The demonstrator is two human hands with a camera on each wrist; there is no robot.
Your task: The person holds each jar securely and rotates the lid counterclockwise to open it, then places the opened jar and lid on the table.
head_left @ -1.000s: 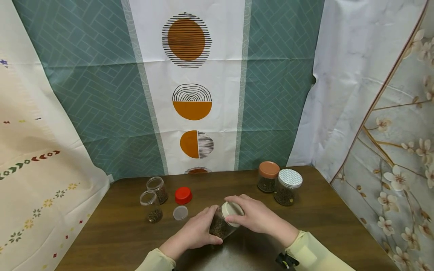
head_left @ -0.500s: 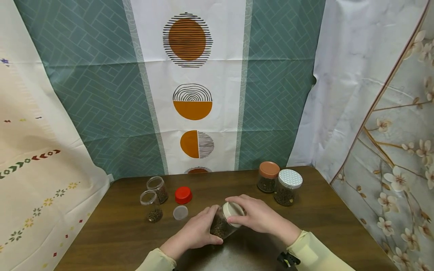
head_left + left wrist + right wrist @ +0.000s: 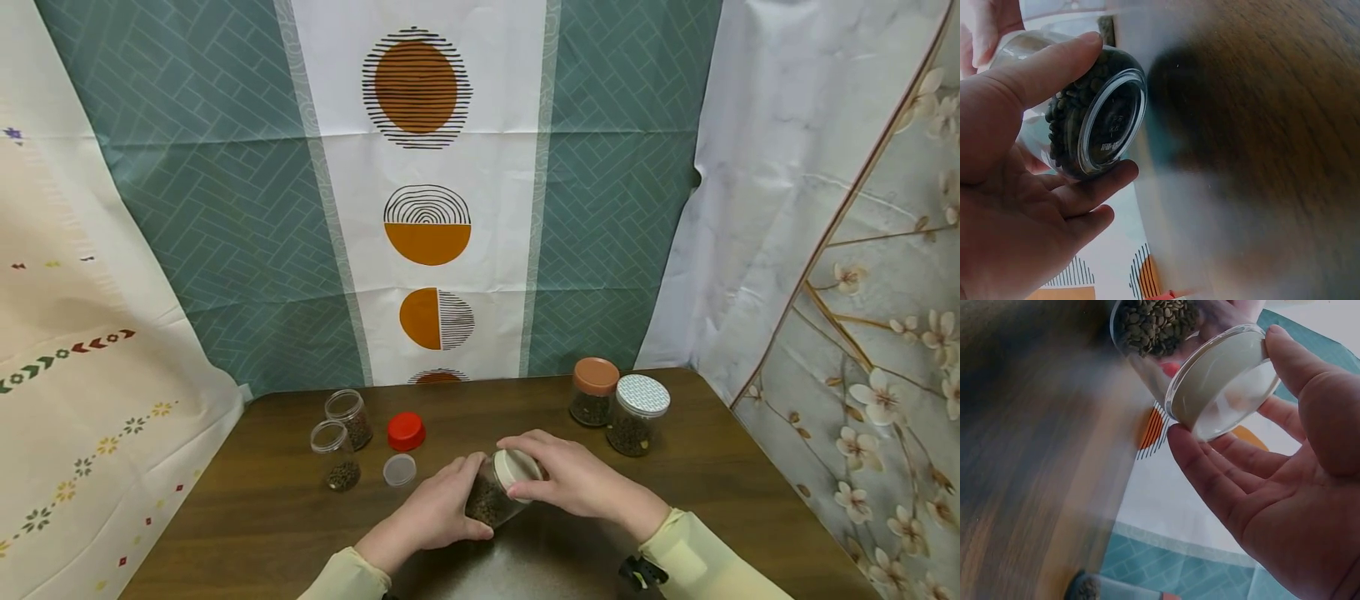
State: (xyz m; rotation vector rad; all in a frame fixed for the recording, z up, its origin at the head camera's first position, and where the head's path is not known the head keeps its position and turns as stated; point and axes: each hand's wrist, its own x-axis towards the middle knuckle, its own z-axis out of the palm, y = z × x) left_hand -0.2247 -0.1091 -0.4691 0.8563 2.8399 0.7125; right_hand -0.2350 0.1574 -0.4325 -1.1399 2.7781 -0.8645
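Note:
A clear jar [image 3: 483,502] partly filled with dark seeds is tilted over the front middle of the table, its mouth toward the right. My left hand [image 3: 442,510] grips its body, thumb on the near side; in the left wrist view the jar's round base [image 3: 1115,119] faces the camera. At the mouth sits a cream-white lid [image 3: 516,472], which my right hand [image 3: 566,477] holds by its rim between thumb and fingers. Seen from the right wrist, the lid's pale top [image 3: 1225,384] is between the fingertips, and the seeds [image 3: 1157,328] lie toward the base.
Two lidless jars, a rear one [image 3: 349,417] and a front one [image 3: 335,458], stand at the left with contents inside. Near them lie a red lid [image 3: 406,432] and a translucent lid [image 3: 400,471]. An orange-lidded jar [image 3: 595,387] and a patterned-lid jar [image 3: 637,412] stand back right.
My right hand and wrist have shifted very slightly right, with the jar's lid end. My left hand keeps its grip, and the other jars and lids stay put.

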